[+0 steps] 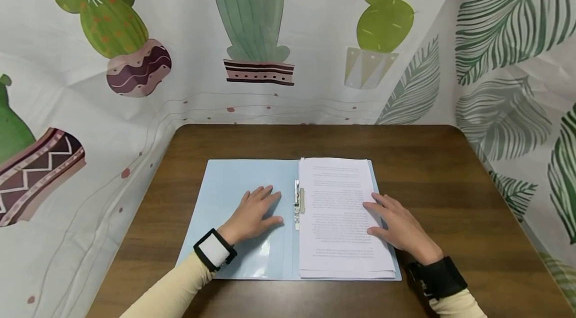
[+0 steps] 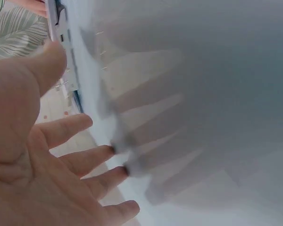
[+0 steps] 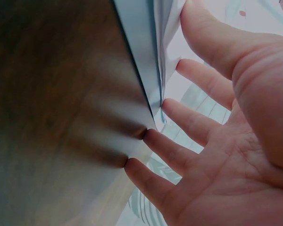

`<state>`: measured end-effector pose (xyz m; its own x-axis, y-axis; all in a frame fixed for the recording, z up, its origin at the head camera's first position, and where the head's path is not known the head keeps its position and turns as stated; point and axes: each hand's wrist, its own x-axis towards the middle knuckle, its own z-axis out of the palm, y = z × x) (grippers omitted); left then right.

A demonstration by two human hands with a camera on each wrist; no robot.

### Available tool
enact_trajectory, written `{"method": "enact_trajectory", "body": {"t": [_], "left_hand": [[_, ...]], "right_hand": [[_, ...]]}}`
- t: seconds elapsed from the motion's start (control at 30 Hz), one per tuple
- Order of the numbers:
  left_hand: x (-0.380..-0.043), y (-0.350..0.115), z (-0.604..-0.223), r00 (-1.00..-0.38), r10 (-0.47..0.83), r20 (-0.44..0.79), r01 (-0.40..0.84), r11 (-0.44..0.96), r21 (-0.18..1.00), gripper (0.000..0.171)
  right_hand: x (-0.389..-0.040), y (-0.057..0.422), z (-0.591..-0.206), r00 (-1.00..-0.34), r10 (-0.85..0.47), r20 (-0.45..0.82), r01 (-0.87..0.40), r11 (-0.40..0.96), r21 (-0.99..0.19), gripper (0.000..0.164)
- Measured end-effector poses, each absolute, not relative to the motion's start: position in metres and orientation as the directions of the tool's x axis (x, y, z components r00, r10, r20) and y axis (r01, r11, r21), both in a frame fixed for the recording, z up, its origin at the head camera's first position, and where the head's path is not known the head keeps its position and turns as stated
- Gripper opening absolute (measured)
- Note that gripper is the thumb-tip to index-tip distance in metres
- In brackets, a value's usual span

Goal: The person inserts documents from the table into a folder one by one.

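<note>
A light blue folder (image 1: 238, 173) lies spread open on the table. Its right side carries a stack of printed white sheets (image 1: 337, 260), with a metal lever clip (image 1: 297, 203) along the inner edge. My left hand (image 1: 252, 216) is over the bare left cover, fingers spread and fairly straight; in the left wrist view, fingertips touch the glossy surface (image 2: 236, 141), which mirrors them. At the stack's right edge is my right hand (image 1: 401, 225), fingers extended. The right wrist view shows its thumb and some fingers (image 3: 205, 82) against the paper edges, others reaching the table.
The brown wooden table (image 1: 418, 158) has rounded back corners. Behind it hangs a white cloth (image 1: 315, 33) printed with cacti, and to the right another cloth (image 1: 499, 98) with leaf prints. Each wrist wears a black strap (image 1: 438, 278).
</note>
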<state>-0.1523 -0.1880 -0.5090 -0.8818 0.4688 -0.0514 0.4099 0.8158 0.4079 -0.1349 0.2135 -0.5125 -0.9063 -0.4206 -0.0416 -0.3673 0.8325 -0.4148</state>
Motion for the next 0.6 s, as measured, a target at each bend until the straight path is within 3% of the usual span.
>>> {"method": "enact_trajectory", "body": {"t": [0.2, 0.6], "left_hand": [[-0.182, -0.165, -0.491, -0.868, 0.492, 0.061, 0.472, 0.784, 0.404, 0.047], [-0.235, -0.128, -0.501, -0.909, 0.416, 0.017, 0.383, 0.82, 0.424, 0.013]], "right_hand": [[-0.134, 0.217, -0.509, -0.905, -0.426, -0.019, -0.381, 0.827, -0.414, 0.064], [-0.134, 0.221, -0.51, -0.905, -0.425, -0.012, -0.377, 0.814, -0.442, 0.064]]}}
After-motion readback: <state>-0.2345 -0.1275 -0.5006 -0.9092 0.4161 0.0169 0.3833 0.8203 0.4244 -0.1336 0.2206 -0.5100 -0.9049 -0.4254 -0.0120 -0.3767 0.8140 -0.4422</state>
